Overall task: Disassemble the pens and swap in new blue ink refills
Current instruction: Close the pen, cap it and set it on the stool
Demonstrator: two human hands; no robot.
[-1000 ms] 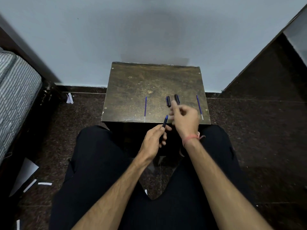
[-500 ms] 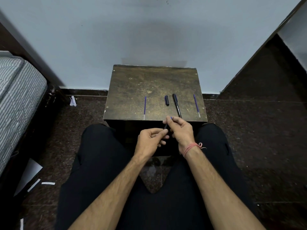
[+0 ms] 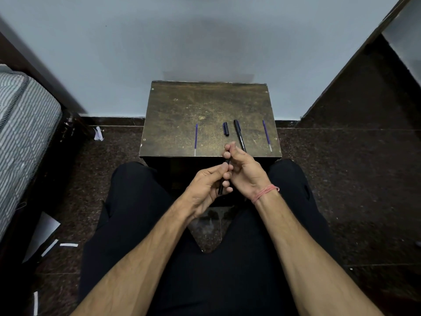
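My legs in black trousers [image 3: 141, 224] fill the near part of the view, knees apart over the dark speckled floor [image 3: 341, 179]. Above my lap, my left hand [image 3: 205, 188] curls its fingers and thumb around the lower half of a black pen barrel [image 3: 222, 185], which stands nearly upright and tilts slightly right at the top. My right hand [image 3: 245, 169], a red thread [image 3: 265, 193] tied round its wrist, pinches the barrel's upper end between bunched fingertips [image 3: 229, 148]; I cannot tell what part of the pen sits under them. Just beyond my hands is the small worn wooden table [image 3: 205, 103] against the pale wall [image 3: 205, 37]. On it, near the front edge, lie four things in a row, well apart: a blue ink refill [image 3: 196, 139] on the left, a short dark pen cap [image 3: 226, 128], a whole black pen [image 3: 239, 134] whose near end is hidden behind my right hand, and a second blue refill [image 3: 267, 135] at the right edge. A striped mattress [image 3: 22, 124] shows at far left, with paper scraps [image 3: 68, 244] on the floor.
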